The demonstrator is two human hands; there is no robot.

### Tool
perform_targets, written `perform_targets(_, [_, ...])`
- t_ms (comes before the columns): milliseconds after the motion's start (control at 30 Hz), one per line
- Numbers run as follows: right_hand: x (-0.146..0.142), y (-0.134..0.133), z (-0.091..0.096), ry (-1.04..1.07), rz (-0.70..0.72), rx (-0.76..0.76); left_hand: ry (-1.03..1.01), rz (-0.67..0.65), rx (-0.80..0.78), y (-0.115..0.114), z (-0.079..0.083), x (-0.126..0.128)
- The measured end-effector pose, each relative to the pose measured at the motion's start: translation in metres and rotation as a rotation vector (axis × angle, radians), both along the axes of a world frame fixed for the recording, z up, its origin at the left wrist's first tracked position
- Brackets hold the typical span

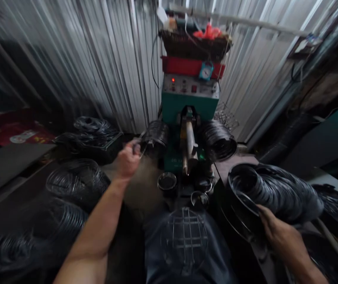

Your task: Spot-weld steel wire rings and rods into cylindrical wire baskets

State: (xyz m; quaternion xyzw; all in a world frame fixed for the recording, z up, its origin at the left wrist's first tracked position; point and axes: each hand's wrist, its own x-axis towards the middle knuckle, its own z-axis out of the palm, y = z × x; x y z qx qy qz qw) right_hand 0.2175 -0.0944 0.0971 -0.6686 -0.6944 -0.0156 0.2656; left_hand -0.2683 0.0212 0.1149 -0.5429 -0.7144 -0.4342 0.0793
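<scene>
My left hand (128, 158) is stretched forward and closed around a thin wire ring at the edge of a stack of dark wire rings (157, 137) left of the machine's shaft (190, 146). My right hand (275, 228) grips the near rim of a long row of dark metal rings (275, 189) lying on my right. A small wire grid (185, 232) rests on my lap. The green machine (190, 103) stands straight ahead with a control panel and a lit red lamp.
Another ring stack (220, 139) sits right of the shaft. Piles of wire rings (75, 179) cover the left bench. Small round tins (167, 181) stand before the machine. A basket (195, 43) tops it, against a corrugated metal wall (98, 59).
</scene>
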Motion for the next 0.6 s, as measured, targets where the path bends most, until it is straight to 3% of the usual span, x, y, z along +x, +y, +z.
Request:
perform_targets(67, [-0.011, -0.008, 0.023, 0.108, 0.086, -0.03, -0.056, -0.017, -0.095, -0.017, 0.017, -0.017])
perform_targets(100, [-0.018, -0.011, 0.031, 0.185, 0.127, -0.041, -0.079, -0.036, -0.185, -0.026, 0.017, -0.022])
perform_targets(200, [-0.047, -0.012, 0.036, 0.464, 0.218, -0.175, -0.331, -0.165, -0.571, -0.061, -0.016, -0.017])
perform_targets(300, [-0.085, -0.004, 0.003, 0.777, 0.292, -0.44, -0.803, -0.396, -0.856, -0.1, -0.072, 0.015])
perform_targets(400, [-0.115, 0.005, -0.05, 0.925, 0.298, -0.658, -1.106, -0.467, -0.95, -0.13, -0.12, 0.054])
perform_targets(500, [-0.122, 0.007, -0.092, 0.903, 0.217, -0.631, -1.237, -0.456, -0.915, -0.147, -0.148, 0.084])
perform_targets(600, [-0.113, 0.002, -0.116, 0.876, 0.157, -0.531, -1.301, -0.478, -0.868, -0.155, -0.161, 0.101])
